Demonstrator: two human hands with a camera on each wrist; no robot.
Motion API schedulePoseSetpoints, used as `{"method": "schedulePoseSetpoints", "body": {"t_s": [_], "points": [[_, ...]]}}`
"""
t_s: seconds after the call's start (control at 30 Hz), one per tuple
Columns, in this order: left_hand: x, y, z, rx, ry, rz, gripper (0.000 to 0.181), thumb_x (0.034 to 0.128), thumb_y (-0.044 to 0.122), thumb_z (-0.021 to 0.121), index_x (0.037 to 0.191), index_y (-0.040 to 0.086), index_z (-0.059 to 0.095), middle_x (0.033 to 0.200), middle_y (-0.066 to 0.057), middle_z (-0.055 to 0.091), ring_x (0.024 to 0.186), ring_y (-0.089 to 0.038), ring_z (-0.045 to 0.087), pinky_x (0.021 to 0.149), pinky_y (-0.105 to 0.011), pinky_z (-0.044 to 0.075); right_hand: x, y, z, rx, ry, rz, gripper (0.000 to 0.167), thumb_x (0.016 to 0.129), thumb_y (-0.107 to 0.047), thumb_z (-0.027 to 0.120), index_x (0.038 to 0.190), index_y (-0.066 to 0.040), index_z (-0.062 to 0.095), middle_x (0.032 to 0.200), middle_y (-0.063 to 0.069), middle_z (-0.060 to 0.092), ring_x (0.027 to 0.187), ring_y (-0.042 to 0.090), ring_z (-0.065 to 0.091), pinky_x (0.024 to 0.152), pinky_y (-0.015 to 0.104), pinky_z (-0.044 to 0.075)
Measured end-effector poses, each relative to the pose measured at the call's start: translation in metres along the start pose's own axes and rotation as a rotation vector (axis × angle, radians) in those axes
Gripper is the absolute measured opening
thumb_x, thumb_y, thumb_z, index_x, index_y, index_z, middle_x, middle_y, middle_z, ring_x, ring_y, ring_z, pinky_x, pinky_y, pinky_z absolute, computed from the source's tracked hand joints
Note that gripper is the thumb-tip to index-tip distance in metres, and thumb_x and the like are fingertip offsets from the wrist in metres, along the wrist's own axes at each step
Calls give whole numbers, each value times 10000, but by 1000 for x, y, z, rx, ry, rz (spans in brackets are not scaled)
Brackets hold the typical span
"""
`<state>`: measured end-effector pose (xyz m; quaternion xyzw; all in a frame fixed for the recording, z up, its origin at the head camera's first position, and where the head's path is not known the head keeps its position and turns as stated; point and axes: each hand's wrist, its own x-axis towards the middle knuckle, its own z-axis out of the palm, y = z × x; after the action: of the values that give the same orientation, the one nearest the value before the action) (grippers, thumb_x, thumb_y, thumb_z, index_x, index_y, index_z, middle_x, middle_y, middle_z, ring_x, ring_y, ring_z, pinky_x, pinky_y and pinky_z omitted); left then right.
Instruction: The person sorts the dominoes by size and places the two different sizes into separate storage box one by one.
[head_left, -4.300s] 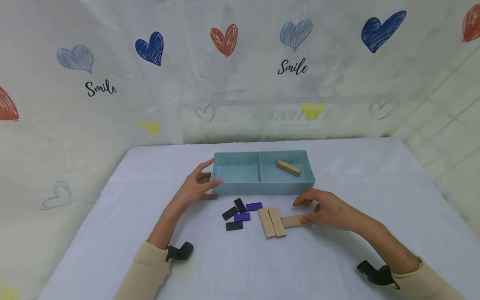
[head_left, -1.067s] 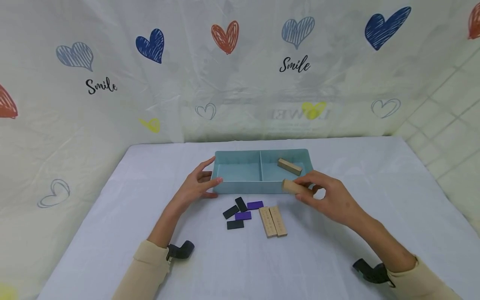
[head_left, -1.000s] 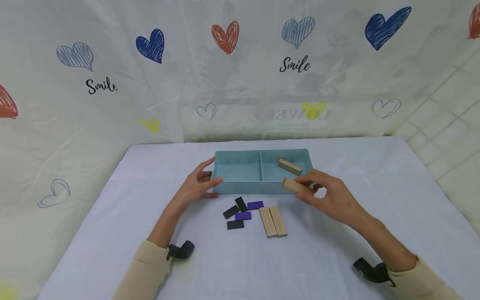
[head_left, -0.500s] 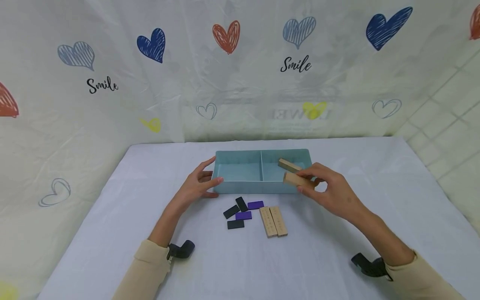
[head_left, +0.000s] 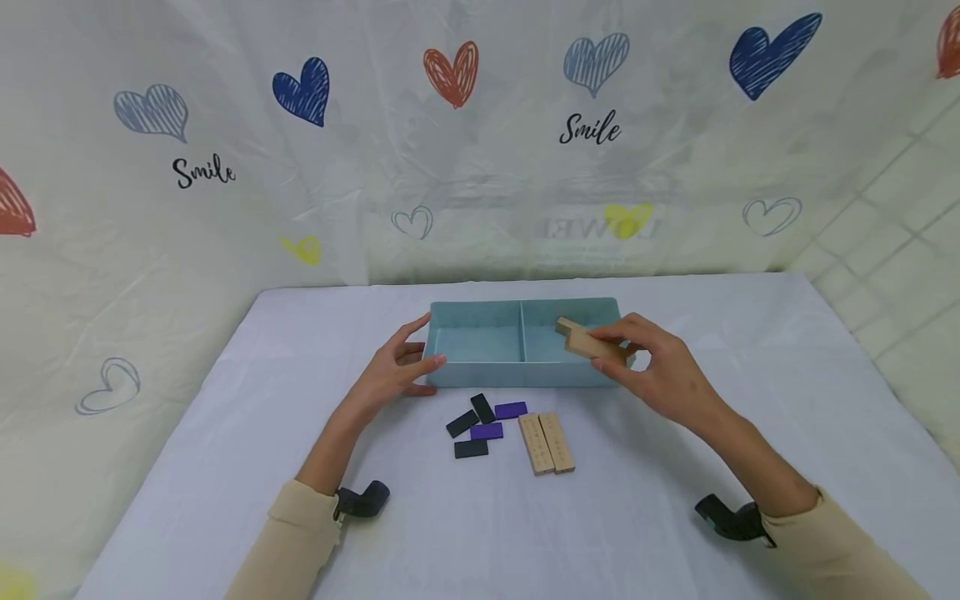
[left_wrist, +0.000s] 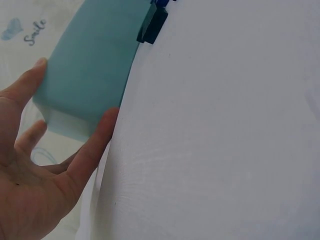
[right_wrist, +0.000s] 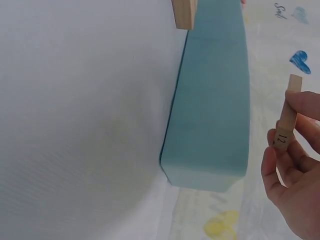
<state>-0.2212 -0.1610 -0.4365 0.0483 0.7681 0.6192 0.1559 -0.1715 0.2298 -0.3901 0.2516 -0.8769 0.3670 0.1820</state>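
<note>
My left hand [head_left: 390, 367] grips the left end of a light blue two-compartment box [head_left: 487, 375], its thumb at the front wall and forefinger at the back corner. Over the box's right compartment, my right hand [head_left: 663, 367] pinches a wooden block [head_left: 592, 345] between thumb and fingers. The right wrist view shows "12" on the end of that held block [right_wrist: 287, 117]. Behind it, a second wooden block [head_left: 562, 324] lies in the right compartment, mostly hidden by the held one. Two more wooden blocks [head_left: 546, 444] lie side by side on the table in front of the box.
Several black tiles [head_left: 471, 449] and two purple tiles [head_left: 487, 431] lie loosely on the white tablecloth [head_left: 480, 533], left of the two blocks. A divider [head_left: 521, 332] splits the box. A sheet printed with hearts [head_left: 495, 167] hangs behind the table.
My right hand has picked a wooden block off the table and raised it up and forward, from in front of the box to above its right compartment. My left hand stays on the box.
</note>
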Motion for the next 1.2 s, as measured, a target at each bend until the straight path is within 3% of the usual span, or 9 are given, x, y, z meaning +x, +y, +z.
{"method": "schedulePoseSetpoints", "body": {"t_s": [0.37,0.7,0.93,1.2], "points": [[1,-1,0,9,0,4,885,911,395,817,1624,432,293,1611,-202,401,1425,-438,507,892,-483,649,7,0,1,-2,-3,45,344,884,-74,829,1217,-99,748,1022,9,680,911,6,570,796,75,509],[2,-3,-2,20,2,-3,854,909,406,816,1596,485,314,1622,-192,393,1449,-426,485,891,-474,650,14,9,0,-3,7,75,327,902,-96,817,1222,-98,747,1064,27,682,929,0,562,797,118,519],[1,-3,-2,22,2,4,876,897,434,822,1603,475,305,1613,-190,405,1447,-423,485,890,-469,651,24,16,2,-25,3,95,321,905,-90,813,1218,-84,745,1068,46,688,925,34,574,800,255,570],[1,-3,-2,18,-4,-1,869,898,428,823,1597,487,308,1617,-192,398,1456,-421,475,894,-469,650,30,20,5,-32,-8,129,312,923,-124,802,1227,-93,743,1089,52,695,930,69,590,820,264,566]]}}
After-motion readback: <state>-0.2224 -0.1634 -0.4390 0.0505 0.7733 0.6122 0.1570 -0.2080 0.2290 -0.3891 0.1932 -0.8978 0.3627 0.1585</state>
